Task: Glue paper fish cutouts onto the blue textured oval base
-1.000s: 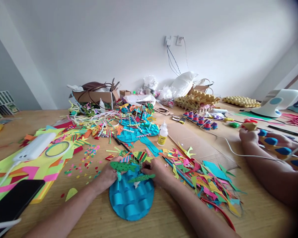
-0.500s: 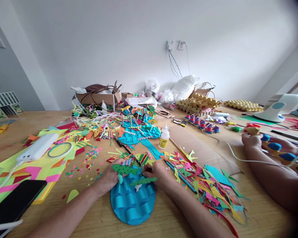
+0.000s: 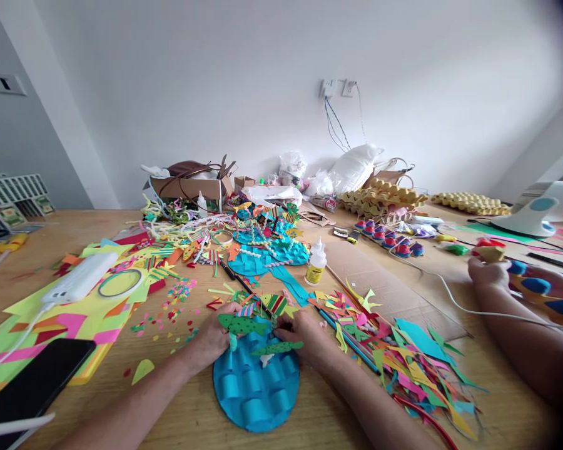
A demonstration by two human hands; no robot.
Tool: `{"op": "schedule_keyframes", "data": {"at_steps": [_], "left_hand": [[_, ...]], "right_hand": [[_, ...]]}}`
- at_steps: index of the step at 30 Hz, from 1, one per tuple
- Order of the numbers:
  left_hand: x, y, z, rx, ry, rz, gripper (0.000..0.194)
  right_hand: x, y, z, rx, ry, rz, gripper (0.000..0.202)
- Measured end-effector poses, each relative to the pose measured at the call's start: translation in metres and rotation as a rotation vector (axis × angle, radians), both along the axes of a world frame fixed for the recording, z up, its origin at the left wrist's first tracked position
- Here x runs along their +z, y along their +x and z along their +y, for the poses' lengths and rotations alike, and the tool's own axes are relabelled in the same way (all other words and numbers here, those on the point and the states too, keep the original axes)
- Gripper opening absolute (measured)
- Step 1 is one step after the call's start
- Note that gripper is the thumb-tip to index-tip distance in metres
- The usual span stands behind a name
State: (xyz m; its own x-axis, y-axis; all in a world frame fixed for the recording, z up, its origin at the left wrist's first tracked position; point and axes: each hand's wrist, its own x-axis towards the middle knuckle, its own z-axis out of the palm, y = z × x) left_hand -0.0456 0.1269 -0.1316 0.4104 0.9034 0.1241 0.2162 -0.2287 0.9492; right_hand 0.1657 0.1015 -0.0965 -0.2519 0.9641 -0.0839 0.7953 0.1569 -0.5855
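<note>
A round blue paper piece [image 3: 258, 394] with curled paper strips like waves lies flat in front of me. Two green spotted paper fish [image 3: 241, 325] stand above it on small stems. My left hand [image 3: 214, 340] is closed at its far left edge, fingertips partly hidden behind a green fish and beside a blue-and-pink striped fish [image 3: 246, 310]. At the far right edge, my right hand [image 3: 304, 331] has its fingers pinched at the stem under a red, green and yellow striped paper fish [image 3: 278, 305].
A glue bottle [image 3: 316, 262] stands beyond my right hand. Paper scraps [image 3: 403, 362] and blue pencils lie to the right, a phone [image 3: 37, 381] and coloured sheets left. Finished-looking blue pieces [image 3: 248, 259] sit further back. Another person's hands [image 3: 490, 275] hold a painted egg-carton strip.
The whole view has shifted slightly, so things appear a little further right and lower. Both my hands stay at the blue piece, with little visible change in their grip.
</note>
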Motion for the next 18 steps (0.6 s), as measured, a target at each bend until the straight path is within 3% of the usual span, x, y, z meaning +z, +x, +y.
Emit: {"op": "schedule_keyframes", "data": {"at_steps": [8, 18], "left_hand": [[0.0034, 0.0015, -0.0013, -0.01, 0.009, -0.001, 0.016], [-0.0058, -0.0007, 0.0047, -0.019, -0.002, -0.008, 0.02]], "right_hand": [[0.0031, -0.0019, -0.0012, -0.03, -0.017, -0.014, 0.007], [0.0004, -0.0004, -0.0008, -0.01, -0.004, -0.012, 0.008]]}}
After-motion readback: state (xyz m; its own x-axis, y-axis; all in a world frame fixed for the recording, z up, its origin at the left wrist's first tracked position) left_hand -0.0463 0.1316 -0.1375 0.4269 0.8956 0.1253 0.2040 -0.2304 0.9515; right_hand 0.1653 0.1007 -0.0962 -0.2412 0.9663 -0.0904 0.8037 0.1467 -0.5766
